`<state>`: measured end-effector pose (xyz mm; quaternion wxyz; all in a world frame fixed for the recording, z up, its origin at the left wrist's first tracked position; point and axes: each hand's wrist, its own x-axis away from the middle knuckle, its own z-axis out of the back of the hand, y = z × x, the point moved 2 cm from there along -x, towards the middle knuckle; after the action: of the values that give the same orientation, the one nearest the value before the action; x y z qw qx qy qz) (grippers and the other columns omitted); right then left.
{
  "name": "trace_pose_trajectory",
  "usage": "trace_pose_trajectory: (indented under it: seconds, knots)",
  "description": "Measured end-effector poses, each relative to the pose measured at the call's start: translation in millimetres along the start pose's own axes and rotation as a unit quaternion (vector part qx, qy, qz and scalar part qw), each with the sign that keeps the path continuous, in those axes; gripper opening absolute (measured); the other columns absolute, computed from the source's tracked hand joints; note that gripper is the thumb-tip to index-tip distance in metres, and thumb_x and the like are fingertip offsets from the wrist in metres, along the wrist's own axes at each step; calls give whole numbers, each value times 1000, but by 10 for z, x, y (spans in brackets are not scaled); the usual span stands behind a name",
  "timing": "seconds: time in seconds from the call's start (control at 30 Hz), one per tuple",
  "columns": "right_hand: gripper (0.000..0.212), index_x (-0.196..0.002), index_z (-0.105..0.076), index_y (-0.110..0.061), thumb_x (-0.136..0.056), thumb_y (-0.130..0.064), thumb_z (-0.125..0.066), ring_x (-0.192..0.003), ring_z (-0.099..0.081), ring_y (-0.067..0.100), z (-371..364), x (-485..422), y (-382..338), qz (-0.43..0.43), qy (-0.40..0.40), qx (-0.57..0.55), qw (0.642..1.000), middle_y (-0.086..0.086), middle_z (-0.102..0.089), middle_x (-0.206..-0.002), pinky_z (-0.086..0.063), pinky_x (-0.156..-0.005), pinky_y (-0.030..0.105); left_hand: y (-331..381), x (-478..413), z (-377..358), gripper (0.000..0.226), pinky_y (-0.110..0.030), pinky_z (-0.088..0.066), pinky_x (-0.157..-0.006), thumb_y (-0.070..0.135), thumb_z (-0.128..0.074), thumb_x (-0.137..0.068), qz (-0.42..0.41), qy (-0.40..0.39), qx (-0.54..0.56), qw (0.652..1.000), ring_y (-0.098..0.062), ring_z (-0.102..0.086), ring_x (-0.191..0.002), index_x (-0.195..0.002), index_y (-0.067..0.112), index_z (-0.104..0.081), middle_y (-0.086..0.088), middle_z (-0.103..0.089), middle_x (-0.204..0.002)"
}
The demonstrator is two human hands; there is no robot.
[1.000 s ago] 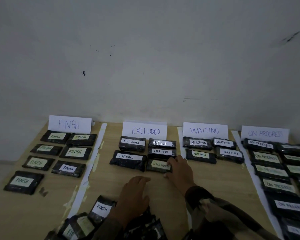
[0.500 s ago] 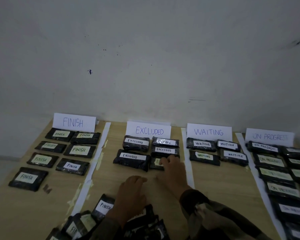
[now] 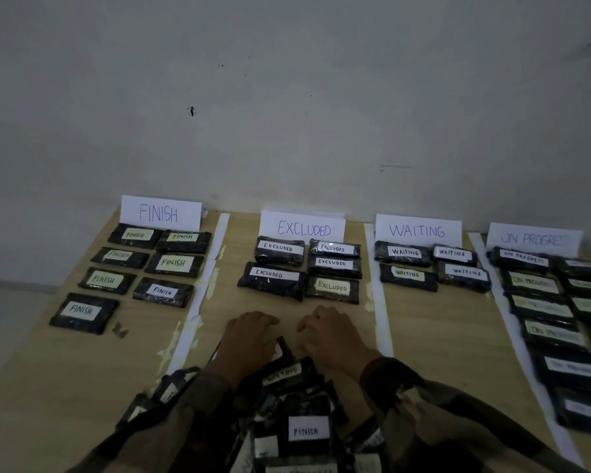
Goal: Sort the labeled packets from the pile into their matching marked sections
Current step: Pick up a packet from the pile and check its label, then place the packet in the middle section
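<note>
Black packets with white or pale labels lie in four sections marked by standing cards: FINISH (image 3: 160, 213), EXCLUDED (image 3: 302, 228), WAITING (image 3: 418, 231) and ON PROGRESS (image 3: 533, 239). The unsorted pile (image 3: 297, 418) sits at the near edge, with a WAITING packet (image 3: 284, 373) and a FINISH packet (image 3: 306, 430) on top. My left hand (image 3: 249, 339) rests palm down on the pile's far end, and a dark packet corner (image 3: 282, 345) sticks out beside its thumb. My right hand (image 3: 333, 336) hovers next to it, holding nothing, just short of the nearest EXCLUDED packet (image 3: 332, 289).
White paper strips (image 3: 377, 302) divide the wooden table (image 3: 434, 336) into sections. The ON PROGRESS rows (image 3: 546, 332) run down the right side to the near edge. A small dark scrap (image 3: 120, 331) lies by the nearest FINISH packet (image 3: 82, 312). A grey wall stands behind.
My right hand has let go of the pale-labelled EXCLUDED packet and drawn back toward the pile. My left hand has stayed on the pile. The camera has tilted slightly.
</note>
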<state>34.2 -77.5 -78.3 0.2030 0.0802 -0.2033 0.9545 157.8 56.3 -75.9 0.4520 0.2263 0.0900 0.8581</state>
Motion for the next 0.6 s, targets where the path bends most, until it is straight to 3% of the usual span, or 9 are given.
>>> trace_pose_trajectory:
  seconds: [0.13,0.2,0.33,0.4,0.5,0.6]
  knots:
    - [45,-112,-59,-22,-84,-56,-54,-104,-46,27,-103,181,-108,-37,-83,27,995,7,-51,-112,-31,-82,35,-56,100,54,50,-34,-35,-101,39,-47,-76,1,-23,23,999,-18,-47,-121,-125,29,-52,4,-52,-130]
    - [48,-112,-57,-20,-82,-57,-58,-103,-48,27,-132,256,-164,-59,-99,12,993,7,-51,-112,-31,-80,34,-53,165,51,45,-34,-38,-99,36,-52,-79,-8,-18,34,999,-18,-49,-118,-124,28,-54,3,-55,-127]
    - [26,-88,-56,-21,-77,-37,-73,-98,-56,22,-133,321,-257,-126,-86,-134,979,5,-59,-110,-42,-73,27,-18,289,6,41,-29,-42,-92,25,-60,-81,-34,7,39,999,-18,-53,-111,-121,28,-57,3,-60,-120]
    - [31,-75,-48,-26,-72,-24,-79,-93,-55,19,-117,350,-279,-156,-63,-199,965,2,-60,-101,-40,-63,23,6,343,-5,41,-26,-42,-91,27,-61,-82,-50,9,34,998,-16,-53,-112,-123,29,-56,4,-59,-123]
    - [36,-77,-51,-23,-65,-8,-82,-82,-52,16,-93,416,-287,-196,-24,-311,930,-3,-52,-83,-41,-58,19,34,404,-14,44,-23,-41,-92,33,-61,-83,-72,8,26,997,-15,-53,-113,-127,30,-53,5,-57,-126]
    - [36,-83,-58,-20,-65,3,-79,-75,-55,18,-47,498,-283,-218,-8,-407,887,1,-52,-82,-48,-60,26,33,428,-21,47,-28,-40,-95,43,-60,-83,-75,5,10,997,-15,-52,-113,-128,31,-51,5,-57,-126]
